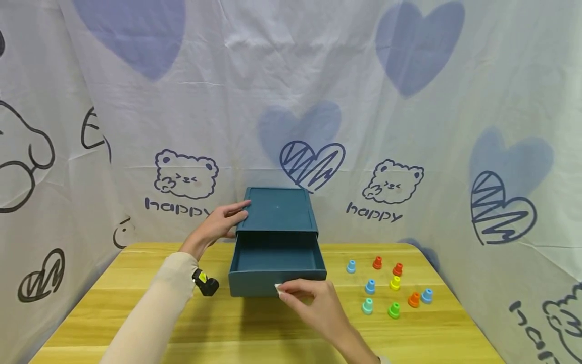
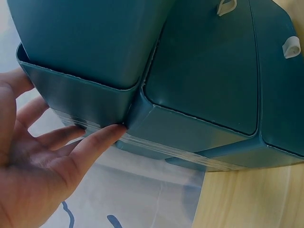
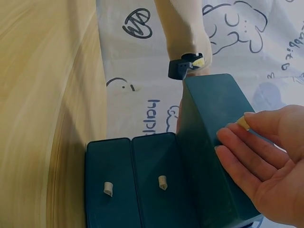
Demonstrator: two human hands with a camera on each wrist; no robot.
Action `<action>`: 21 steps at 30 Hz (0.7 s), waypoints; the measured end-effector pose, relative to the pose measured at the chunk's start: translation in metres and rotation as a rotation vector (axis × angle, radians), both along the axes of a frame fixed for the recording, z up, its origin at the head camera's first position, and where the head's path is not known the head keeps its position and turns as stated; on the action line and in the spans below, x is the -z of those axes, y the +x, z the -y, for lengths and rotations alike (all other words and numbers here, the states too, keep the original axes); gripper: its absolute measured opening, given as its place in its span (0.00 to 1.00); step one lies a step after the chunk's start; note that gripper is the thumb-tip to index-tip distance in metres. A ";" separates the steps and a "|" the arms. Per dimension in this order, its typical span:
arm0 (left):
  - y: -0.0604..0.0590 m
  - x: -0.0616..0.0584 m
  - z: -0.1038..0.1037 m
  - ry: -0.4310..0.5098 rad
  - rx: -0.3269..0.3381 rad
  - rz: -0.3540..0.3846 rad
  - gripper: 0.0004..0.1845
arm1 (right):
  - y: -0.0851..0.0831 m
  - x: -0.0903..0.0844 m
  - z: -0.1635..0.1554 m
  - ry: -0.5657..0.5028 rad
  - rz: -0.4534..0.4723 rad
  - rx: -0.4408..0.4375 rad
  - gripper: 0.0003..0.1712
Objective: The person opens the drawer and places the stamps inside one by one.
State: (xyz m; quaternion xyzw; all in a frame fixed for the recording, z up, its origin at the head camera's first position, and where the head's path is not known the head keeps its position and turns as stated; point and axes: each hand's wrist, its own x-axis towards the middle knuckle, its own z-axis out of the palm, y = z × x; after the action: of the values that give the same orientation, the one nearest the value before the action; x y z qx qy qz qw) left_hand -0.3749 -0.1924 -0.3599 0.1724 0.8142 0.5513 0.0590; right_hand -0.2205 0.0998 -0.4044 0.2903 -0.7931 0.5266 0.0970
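Note:
A dark teal drawer unit (image 1: 277, 210) stands at the back of the table, its top drawer (image 1: 277, 284) pulled out and bare inside. My right hand (image 1: 313, 306) pinches the small white pull tab (image 3: 243, 123) on that drawer's front between thumb and finger. Against the upper left side of the unit rests my left hand (image 1: 223, 221), fingers spread; the left wrist view shows its fingertips (image 2: 116, 130) touching the casing. Two lower drawers with pale tabs (image 3: 162, 182) sit closed beneath, as the right wrist view shows.
Several small coloured cone-shaped pieces, among them a yellow one (image 1: 395, 283) and a green one (image 1: 394, 310), stand on the wooden table (image 1: 204, 333) right of the unit. A printed cloth (image 1: 291, 101) hangs behind and at both sides. Clear tape (image 2: 180, 154) runs along the unit's side.

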 end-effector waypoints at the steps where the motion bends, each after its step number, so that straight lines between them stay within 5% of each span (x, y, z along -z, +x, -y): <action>1: 0.000 0.000 0.000 -0.001 -0.002 0.000 0.33 | 0.001 0.000 0.000 0.001 0.004 -0.001 0.08; 21: 0.000 0.001 -0.003 -0.024 -0.022 -0.034 0.31 | 0.012 -0.003 -0.006 0.051 0.021 -0.034 0.08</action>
State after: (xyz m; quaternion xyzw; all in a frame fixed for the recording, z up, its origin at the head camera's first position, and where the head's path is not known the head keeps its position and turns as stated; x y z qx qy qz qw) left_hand -0.3748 -0.1897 -0.3606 0.1719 0.8234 0.5392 0.0412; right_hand -0.2084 0.1059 -0.4013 0.3005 -0.8023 0.5106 0.0724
